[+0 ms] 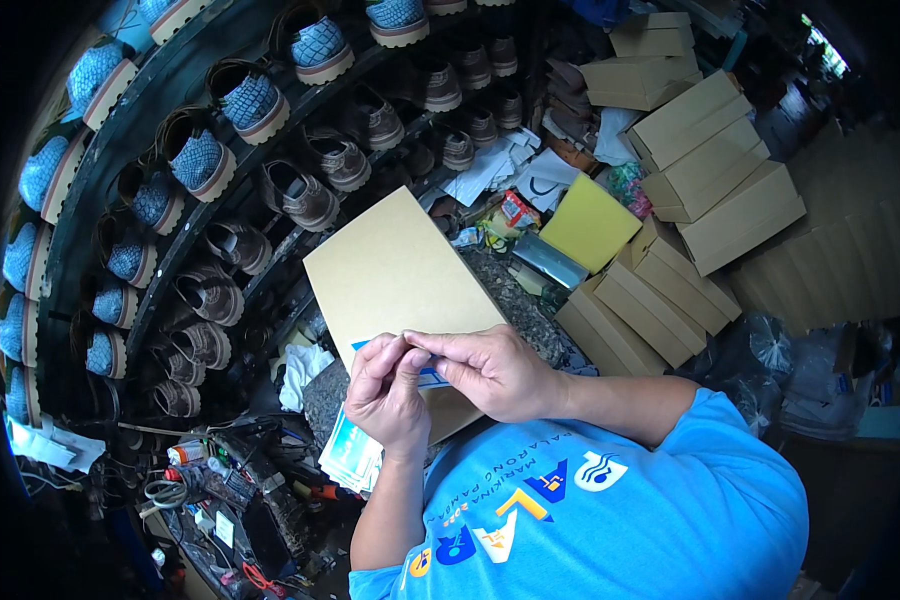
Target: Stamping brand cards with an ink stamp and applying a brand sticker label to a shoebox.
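Note:
My left hand (385, 388) and my right hand (492, 372) meet over the near end of a closed tan cardboard box (395, 265). Thumbs and fingers of both are closed in a pinch, the tips almost touching. A blue-and-white label (430, 379) shows between and behind the fingers and appears pinched by both hands. Most of it is hidden, as is exactly where the fingertips grip it. Beside my left wrist lies a pile of similar blue-and-white labels (352, 455).
Curved-looking shelves at left hold several blue and brown shoes (300, 190). Stacked cardboard boxes (705, 140) rise at right, near a yellow sheet (590, 223). A cluttered bench at lower left carries scissors (163, 493) and small bottles. Plastic bags (770, 345) lie at far right.

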The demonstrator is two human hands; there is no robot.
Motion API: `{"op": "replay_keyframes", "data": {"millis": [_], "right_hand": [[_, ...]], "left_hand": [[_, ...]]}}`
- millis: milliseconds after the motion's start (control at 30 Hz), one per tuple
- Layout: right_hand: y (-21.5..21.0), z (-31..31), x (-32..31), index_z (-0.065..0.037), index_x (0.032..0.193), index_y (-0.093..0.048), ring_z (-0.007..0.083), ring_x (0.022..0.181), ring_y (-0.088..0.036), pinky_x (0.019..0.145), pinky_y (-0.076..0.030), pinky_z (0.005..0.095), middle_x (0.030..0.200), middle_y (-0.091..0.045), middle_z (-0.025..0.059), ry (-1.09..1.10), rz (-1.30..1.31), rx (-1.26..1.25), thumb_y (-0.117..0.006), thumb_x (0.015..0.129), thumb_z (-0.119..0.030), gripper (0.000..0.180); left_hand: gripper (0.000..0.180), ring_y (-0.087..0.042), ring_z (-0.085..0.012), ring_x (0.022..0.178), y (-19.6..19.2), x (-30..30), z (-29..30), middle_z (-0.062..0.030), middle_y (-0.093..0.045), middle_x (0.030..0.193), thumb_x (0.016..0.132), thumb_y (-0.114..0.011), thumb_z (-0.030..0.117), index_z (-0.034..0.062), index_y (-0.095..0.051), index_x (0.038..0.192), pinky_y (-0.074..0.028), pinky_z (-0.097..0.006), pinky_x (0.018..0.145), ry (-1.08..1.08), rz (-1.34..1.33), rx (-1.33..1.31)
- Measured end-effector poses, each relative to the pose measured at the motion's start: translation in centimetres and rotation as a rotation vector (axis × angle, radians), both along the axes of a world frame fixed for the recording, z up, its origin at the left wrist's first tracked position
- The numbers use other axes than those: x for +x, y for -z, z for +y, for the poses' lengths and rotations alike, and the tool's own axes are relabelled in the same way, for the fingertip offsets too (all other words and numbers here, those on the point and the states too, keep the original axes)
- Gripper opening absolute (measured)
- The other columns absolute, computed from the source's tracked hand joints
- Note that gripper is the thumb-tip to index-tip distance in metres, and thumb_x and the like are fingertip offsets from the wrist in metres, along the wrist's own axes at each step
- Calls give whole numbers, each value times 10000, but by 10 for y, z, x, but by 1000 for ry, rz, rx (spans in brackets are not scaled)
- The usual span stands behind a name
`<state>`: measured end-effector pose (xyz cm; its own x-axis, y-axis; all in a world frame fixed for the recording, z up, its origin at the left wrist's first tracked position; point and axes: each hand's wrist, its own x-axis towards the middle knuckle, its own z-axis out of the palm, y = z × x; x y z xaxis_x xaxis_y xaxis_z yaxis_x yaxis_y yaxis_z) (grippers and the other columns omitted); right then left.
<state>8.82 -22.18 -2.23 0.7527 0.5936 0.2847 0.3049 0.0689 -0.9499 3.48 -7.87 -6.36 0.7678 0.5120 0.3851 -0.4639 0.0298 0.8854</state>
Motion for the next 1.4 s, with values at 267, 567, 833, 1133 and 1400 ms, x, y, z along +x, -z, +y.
{"op": "replay_keyframes", "data": {"millis": [267, 567, 833, 1133, 1400], "right_hand": [[1, -2, 3, 24, 1312, -581, 233, 932, -720, 773, -558, 306, 1102, -691, 239, -14, -20, -77, -524, 917, 23, 399], [3, 0, 1, 23, 1339, -553, 218, 930, -718, 766, -557, 301, 1084, -694, 234, 23, -15, 34, -526, 929, 16, 412], [4, 0, 0, 31, 1353, -536, 258, 968, -714, 795, -565, 320, 1114, -680, 249, 30, -68, 19, -525, 926, 30, 427], [0, 0, -1, 43, 1358, -523, 281, 981, -712, 811, -567, 326, 1127, -672, 257, 19, -57, -1, -522, 921, 32, 437], [2, 0, -1, 44, 1361, -520, 302, 982, -709, 814, -564, 336, 1132, -669, 262, 22, -88, 9, -520, 923, 19, 438]], "left_hand": [[239, -626, -166, 919, -5, 0, -3, -122, -633, 1069, 836, -713, -88, -35, -700, 1069, -538, -270, 809, 23, 16, -13], [253, -613, -164, 911, -7, 1, -3, -109, -616, 1053, 843, -721, -59, -46, -693, 1095, -523, -274, 822, 49, 26, -24], [211, -620, -172, 901, -2, 2, -1, -119, -610, 1048, 864, -699, -56, -50, -693, 1075, -551, -279, 781, 53, 40, -35], [188, -620, -173, 895, 0, 2, -1, -120, -614, 1038, 871, -687, -64, -42, -698, 1056, -561, -282, 755, 40, 21, -21], [220, -587, -131, 895, -4, 2, -5, -100, -634, 1002, 836, -746, -38, -25, -727, 1055, -483, -221, 765, 26, 42, -84]]}}
